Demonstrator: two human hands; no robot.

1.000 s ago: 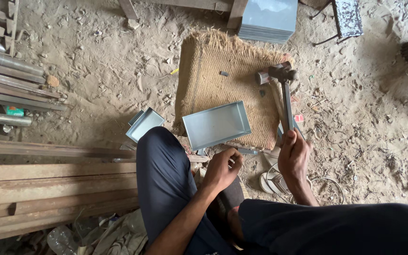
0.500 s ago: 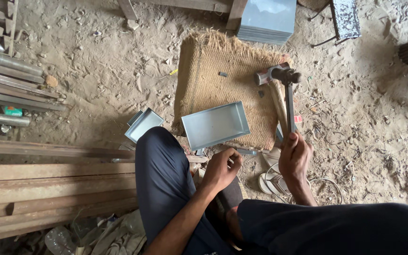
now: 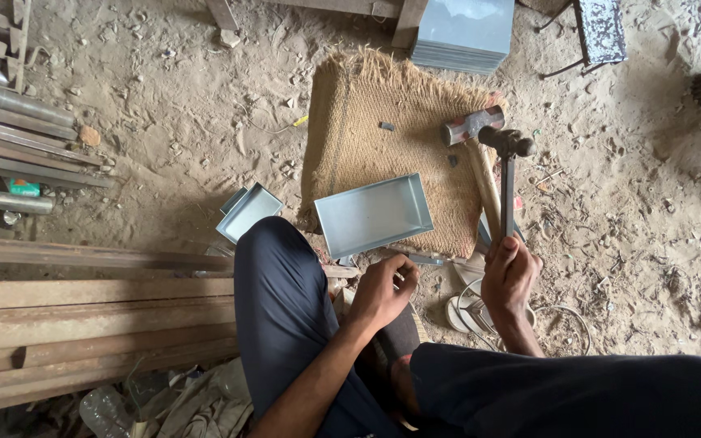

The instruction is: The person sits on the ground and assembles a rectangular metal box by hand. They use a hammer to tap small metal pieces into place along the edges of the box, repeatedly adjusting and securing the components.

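Seated on a sandy workshop floor [image 3: 164, 146], a person's right hand [image 3: 509, 272] is clenched around a hammer [image 3: 507, 174], its handle pointing straight away from the body. The left hand [image 3: 383, 288], fingers curled on a small metal strip [image 3: 425, 259], rests just below a shallow metal tray [image 3: 373, 215] on burlap matting [image 3: 383, 122].

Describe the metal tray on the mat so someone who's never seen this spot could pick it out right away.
Find the brown woven mat on the sandy floor. At its near edge, just beyond the left hand, lies the metal tray, a shallow grey rectangle with upturned sides. It is larger than the small tray beside the knee and, unlike the stacked flat sheets, lies alone.
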